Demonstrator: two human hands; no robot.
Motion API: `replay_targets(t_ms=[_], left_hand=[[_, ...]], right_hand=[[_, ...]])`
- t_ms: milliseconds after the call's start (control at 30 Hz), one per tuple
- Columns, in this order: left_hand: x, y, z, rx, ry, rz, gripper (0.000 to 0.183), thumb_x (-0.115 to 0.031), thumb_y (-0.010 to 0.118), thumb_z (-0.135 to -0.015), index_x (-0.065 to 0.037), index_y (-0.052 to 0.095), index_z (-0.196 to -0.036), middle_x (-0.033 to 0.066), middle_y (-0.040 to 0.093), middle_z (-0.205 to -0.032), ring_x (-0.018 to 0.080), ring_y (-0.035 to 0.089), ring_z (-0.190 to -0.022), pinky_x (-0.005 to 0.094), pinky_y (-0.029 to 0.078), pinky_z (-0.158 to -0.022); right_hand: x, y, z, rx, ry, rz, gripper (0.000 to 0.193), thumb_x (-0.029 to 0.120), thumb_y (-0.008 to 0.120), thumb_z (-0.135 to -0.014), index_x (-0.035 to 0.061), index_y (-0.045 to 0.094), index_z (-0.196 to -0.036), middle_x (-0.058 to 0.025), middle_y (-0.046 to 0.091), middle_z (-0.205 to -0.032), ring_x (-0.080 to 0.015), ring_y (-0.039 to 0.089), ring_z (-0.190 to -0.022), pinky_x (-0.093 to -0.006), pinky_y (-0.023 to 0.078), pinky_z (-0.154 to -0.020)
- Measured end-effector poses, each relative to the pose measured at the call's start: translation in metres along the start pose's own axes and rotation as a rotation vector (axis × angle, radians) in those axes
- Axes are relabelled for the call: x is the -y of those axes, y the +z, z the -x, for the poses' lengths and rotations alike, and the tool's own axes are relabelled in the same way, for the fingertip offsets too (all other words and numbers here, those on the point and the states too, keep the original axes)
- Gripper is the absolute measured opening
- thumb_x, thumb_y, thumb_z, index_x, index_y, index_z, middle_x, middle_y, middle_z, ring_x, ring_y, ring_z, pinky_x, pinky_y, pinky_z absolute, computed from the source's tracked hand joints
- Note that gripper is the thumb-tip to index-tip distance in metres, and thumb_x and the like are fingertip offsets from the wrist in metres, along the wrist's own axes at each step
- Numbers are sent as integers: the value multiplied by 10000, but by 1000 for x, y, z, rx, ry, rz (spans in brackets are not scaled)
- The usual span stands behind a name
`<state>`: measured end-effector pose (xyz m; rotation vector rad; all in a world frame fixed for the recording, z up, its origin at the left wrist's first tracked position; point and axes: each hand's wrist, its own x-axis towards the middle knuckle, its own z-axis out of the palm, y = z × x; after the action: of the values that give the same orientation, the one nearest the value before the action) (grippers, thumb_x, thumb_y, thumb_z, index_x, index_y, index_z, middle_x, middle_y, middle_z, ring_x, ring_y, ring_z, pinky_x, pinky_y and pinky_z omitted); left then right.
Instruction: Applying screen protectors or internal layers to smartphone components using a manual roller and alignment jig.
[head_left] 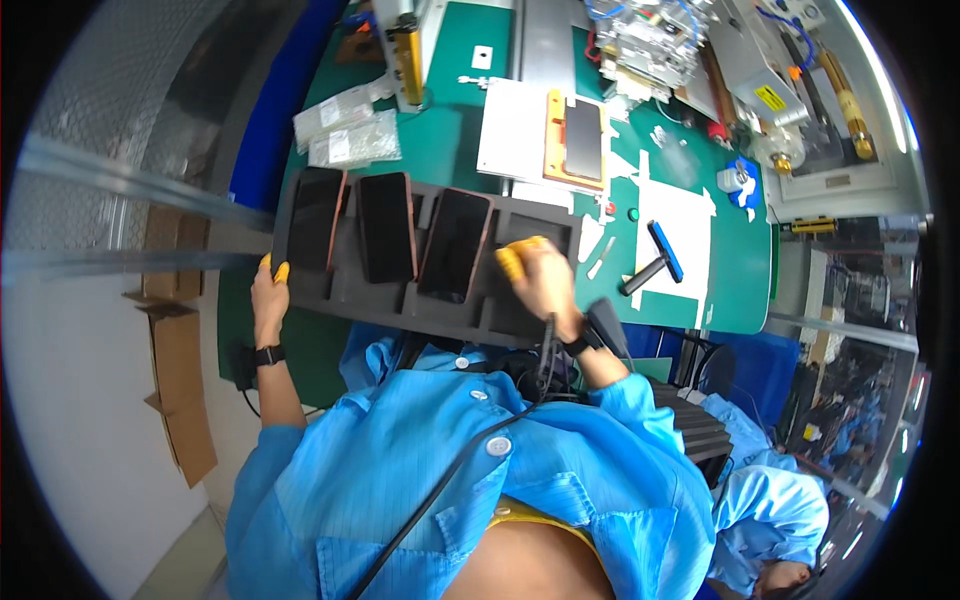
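Note:
A black foam tray point(385, 309) lies across the near edge of the green bench, tilted a little. Three dark-screened phones, the left phone point(318, 220), the middle phone point(387, 228) and the right phone point(456, 245), rest in its slots. My left hand point(269, 299), with yellow finger covers, pinches the tray's left edge. Over the tray's right-hand slot is my right hand point(545, 280), its yellow-covered fingers curled together and pointing left; what lies under them is hidden. Beyond the tray, another phone point(583, 140) sits in an orange fixture point(554, 135).
Right of the tray, a blue-and-black roller point(664, 252) lies on a white sheet point(690, 215). Clear plastic bags point(355, 140) lie at the far left. Metal machinery point(650, 45) stands at the back. Another person in blue point(770, 510) is at the lower right.

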<state>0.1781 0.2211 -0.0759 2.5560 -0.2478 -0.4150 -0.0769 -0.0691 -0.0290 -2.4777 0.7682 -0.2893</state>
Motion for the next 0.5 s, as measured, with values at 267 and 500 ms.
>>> replay_targets(t_ms=[267,500], left_hand=[[-145,28,24,-183,473,77,336,-185,597,-766,-66,541,-1075,170,570,-983,301,536,-926,360,420,-789],[-316,200,-9,127,833,349,235,-212,570,-776,13,603,-836,174,614,-739,217,611,-677,318,449,-584]], right_hand=[[6,37,-4,47,207,-460,216,172,628,-736,-14,529,-786,-190,571,-717,-322,572,-651,-375,462,-573],[-41,-33,13,-268,383,-655,193,74,530,-820,24,440,-983,-157,574,-712,-244,579,-628,-317,442,-567]])
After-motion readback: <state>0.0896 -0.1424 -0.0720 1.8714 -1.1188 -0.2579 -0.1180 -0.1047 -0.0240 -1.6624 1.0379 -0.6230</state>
